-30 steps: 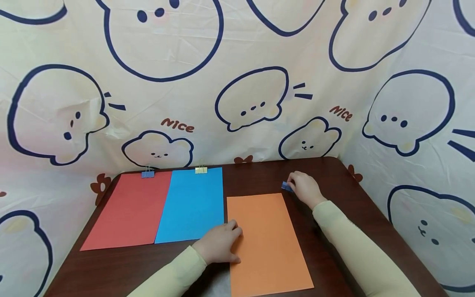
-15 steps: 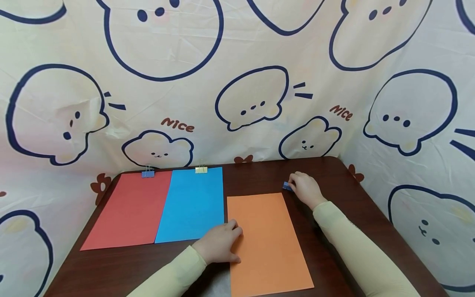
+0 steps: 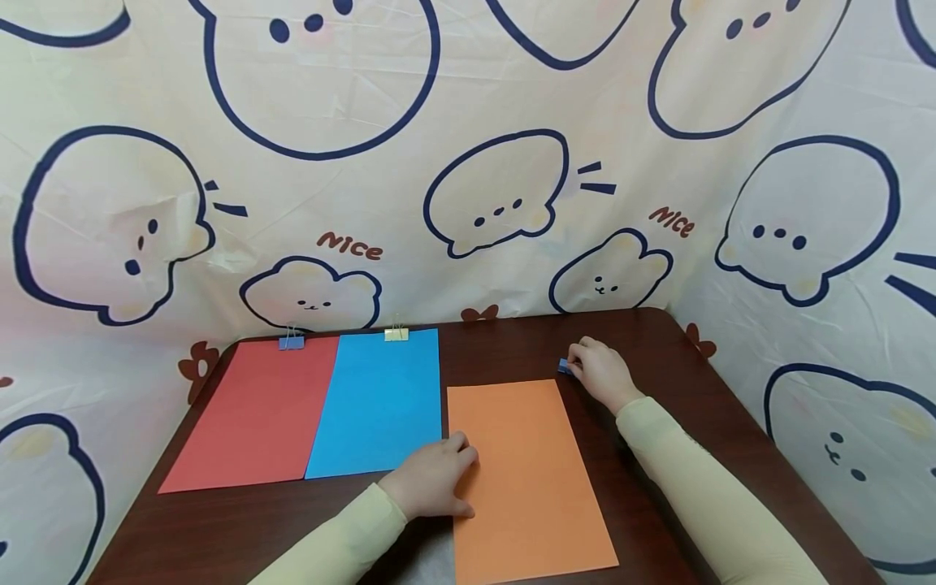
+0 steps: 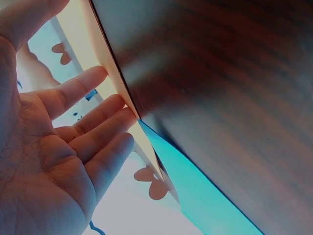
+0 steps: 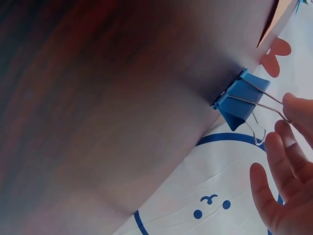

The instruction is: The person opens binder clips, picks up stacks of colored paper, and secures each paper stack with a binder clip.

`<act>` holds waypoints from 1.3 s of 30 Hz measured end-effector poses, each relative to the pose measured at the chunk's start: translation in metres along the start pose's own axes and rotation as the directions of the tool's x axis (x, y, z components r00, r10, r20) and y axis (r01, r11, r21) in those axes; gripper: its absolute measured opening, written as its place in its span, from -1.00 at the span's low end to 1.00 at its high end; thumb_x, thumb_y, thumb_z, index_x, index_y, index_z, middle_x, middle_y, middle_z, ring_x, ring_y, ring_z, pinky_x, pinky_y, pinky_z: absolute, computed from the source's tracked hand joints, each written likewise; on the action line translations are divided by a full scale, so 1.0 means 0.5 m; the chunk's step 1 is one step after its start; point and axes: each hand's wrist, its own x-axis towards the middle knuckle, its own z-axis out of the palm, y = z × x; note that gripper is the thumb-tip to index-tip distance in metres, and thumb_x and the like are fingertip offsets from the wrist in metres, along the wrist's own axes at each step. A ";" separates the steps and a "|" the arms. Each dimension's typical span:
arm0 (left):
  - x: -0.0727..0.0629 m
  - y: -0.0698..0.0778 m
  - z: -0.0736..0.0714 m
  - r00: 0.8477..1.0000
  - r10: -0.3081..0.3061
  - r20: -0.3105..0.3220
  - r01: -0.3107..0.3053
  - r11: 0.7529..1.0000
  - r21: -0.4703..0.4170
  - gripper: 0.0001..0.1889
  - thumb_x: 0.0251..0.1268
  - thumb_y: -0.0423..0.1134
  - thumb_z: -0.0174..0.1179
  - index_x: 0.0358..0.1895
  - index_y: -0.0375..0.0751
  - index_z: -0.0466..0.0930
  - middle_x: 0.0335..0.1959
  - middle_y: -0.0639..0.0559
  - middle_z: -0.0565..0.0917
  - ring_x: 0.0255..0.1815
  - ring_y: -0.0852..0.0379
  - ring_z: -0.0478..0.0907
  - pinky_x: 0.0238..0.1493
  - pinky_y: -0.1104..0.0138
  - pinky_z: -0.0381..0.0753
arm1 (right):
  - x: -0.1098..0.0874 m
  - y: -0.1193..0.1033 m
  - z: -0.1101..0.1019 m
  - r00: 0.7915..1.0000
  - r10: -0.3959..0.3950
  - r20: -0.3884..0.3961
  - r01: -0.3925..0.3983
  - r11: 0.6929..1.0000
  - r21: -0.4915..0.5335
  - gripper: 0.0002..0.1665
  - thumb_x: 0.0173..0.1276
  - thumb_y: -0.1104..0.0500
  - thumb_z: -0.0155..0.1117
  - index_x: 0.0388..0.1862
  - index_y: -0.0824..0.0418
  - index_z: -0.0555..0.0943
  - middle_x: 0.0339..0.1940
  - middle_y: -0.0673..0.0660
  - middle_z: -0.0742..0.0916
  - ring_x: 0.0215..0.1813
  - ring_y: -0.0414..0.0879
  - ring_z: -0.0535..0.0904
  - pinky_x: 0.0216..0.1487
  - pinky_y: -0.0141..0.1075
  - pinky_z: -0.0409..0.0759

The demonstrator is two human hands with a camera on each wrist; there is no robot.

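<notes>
My left hand (image 3: 433,479) rests its fingertips on the left edge of an orange sheet of paper (image 3: 534,479) lying on the table. Its fingers (image 4: 85,88) reach out nearly straight over that sheet in the left wrist view. Beyond the sheet's far right corner, my right hand (image 3: 601,372) holds a blue binder clip (image 5: 243,98). Thumb and forefinger pinch one wire handle of the clip, while its other handle hangs free. The clip sits on the table with its jaws closed on nothing; in the head view my fingers partly cover it.
A red sheet (image 3: 256,414) and a blue sheet (image 3: 380,406) lie side by side on the left. Another blue binder clip (image 3: 291,344) sits on the red sheet's far edge, a yellow one (image 3: 396,335) on the blue sheet's. A patterned cloth (image 3: 497,97) hangs behind the dark wooden table (image 3: 504,349).
The blue binder clip at my right hand has shifted very slightly to the right. My left hand and the orange sheet have stayed in place.
</notes>
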 end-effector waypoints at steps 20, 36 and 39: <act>-0.002 0.002 -0.001 1.000 -0.006 -0.005 0.006 1.000 -0.001 -0.35 -0.02 0.21 0.58 0.07 -0.07 0.64 -0.11 0.09 0.51 -0.36 0.25 0.42 -0.19 0.37 0.61 | -0.007 -0.004 -0.004 0.998 0.040 0.048 -0.041 0.999 0.033 -0.87 0.35 0.13 0.49 -0.37 0.06 0.69 0.25 0.30 0.63 0.03 0.17 0.70 -0.01 0.02 0.71; -0.003 0.004 -0.002 1.000 -0.007 -0.008 0.007 1.000 0.000 -0.35 -0.03 0.20 0.59 0.07 -0.09 0.64 -0.09 0.06 0.52 -0.33 0.22 0.45 -0.18 0.34 0.62 | -0.006 0.007 0.013 0.988 0.086 0.126 -0.109 0.977 0.183 -0.33 0.35 0.19 0.49 0.36 0.34 0.47 0.26 0.35 0.56 0.20 0.18 0.60 0.29 0.10 0.59; -0.003 0.002 0.000 1.000 -0.007 -0.007 0.007 1.000 0.001 -0.35 -0.02 0.20 0.58 0.07 -0.09 0.63 -0.08 0.06 0.52 -0.33 0.22 0.45 -0.18 0.34 0.63 | -0.005 0.004 0.012 0.984 0.104 0.147 -0.130 0.974 0.184 -0.27 0.35 0.20 0.48 0.42 0.37 0.42 0.29 0.37 0.55 0.21 0.18 0.60 0.29 0.09 0.59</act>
